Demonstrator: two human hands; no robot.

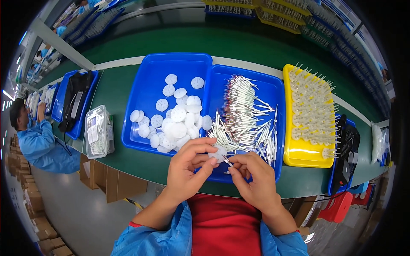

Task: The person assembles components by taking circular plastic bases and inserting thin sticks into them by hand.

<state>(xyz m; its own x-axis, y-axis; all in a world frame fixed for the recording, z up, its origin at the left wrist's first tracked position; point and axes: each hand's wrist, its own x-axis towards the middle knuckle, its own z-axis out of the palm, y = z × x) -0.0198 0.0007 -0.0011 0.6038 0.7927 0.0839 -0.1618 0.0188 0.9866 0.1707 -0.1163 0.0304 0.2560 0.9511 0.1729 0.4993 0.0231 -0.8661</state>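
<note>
Between thumb and fingers, my left hand (190, 164) grips a round white plastic disc (219, 154) with small holes. My right hand (255, 177) pinches a thin white stick with a dark end (229, 161), its tip at the disc's edge. Whether the stick sits in a hole I cannot tell. Both hands are over the near edge of two blue trays. Loose white discs (178, 114) are heaped in the left blue tray (147, 72). In the right blue tray (273, 87) lie many thin white sticks (243, 111), some with dark red ends.
On the right, a yellow tray (294, 160) holds rows of discs with sticks standing in them (311, 106). Left of the trays is a clear plastic box (99, 132). Blue trays with black gear stand at both sides. A co-worker (38, 136) in blue sits far left.
</note>
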